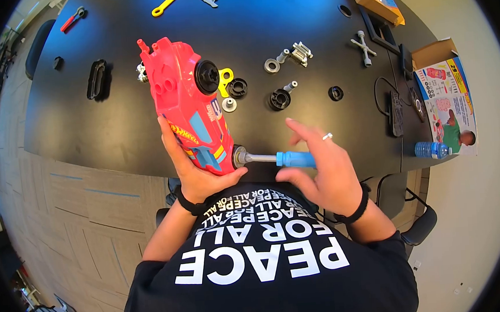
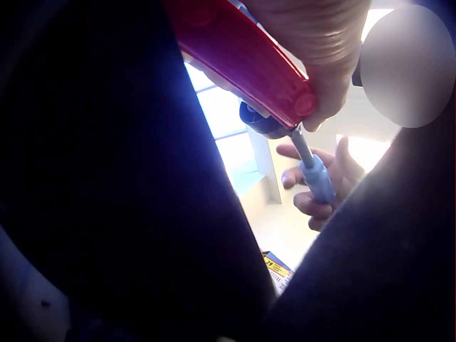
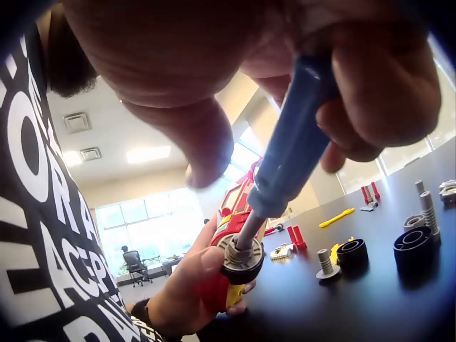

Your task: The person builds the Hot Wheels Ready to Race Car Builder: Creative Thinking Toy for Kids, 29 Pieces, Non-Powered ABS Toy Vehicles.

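My left hand [image 1: 200, 180] grips the rear part of a red toy race car [image 1: 192, 116] from below, thumb near a wheel hub. The car is tipped on end above the table edge, with a black wheel [image 1: 207, 76] on its upper side. A screwdriver with a blue handle [image 1: 296, 159] has its metal shaft in the hub of the lower wheel [image 3: 242, 265]. My right hand [image 1: 329, 171] holds the handle loosely, the lower fingers curled by it. Thumb and index finger stand away from the handle. The palm hides the handle's end.
On the black table [image 1: 145, 146] lie loose wheels [image 1: 279, 99], a grey bolt [image 1: 229, 104], a yellow wrench [image 1: 168, 1], a red-handled tool [image 1: 72, 20] and a grey cross wrench [image 1: 364, 48]. A printed box [image 1: 446, 101] and water bottle [image 1: 432, 149] stand at the right edge.
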Demonstrator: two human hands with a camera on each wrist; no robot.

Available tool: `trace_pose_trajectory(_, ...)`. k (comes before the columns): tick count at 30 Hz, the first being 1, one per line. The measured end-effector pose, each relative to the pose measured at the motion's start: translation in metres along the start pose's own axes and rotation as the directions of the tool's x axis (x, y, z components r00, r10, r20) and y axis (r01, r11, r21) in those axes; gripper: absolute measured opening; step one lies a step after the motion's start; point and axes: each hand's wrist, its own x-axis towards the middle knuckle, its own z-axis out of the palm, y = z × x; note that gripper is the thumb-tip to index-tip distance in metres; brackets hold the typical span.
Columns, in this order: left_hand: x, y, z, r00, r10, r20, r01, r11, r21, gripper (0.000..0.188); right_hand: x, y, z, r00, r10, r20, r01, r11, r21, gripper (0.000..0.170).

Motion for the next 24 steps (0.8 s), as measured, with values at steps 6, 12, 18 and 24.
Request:
trace_pose_trajectory(6,0.002,0.002,-0.001,1.000,0.005,0.015,-0.006,1.000,0.026,0.171,-0.001,-0.006,0.001,0.993,0.108,0.051,-0.110,0.993,0.034,0.073)
trace_pose_trajectory(12,-0.001,0.000,-0.001,1.000,-0.008,0.009,0.008,1.000,0.015,0.170,-0.003,0.000,0.003,0.995,0.074,0.065,-0.076,0.996,0.038,0.074)
trace_pose_trajectory(18,0.000,0.001,-0.001,1.000,-0.007,0.013,0.007,1.000,0.016,0.170,-0.004,-0.002,0.007,0.995,0.078,0.056,-0.080,0.996,0.031,0.070)
trace_pose_trajectory(24,0.001,0.000,0.001,1.000,-0.006,0.015,0.006,1.000,-0.009,0.169,-0.008,0.005,0.014,0.998,0.001,0.060,0.001,0.999,-0.044,0.065)
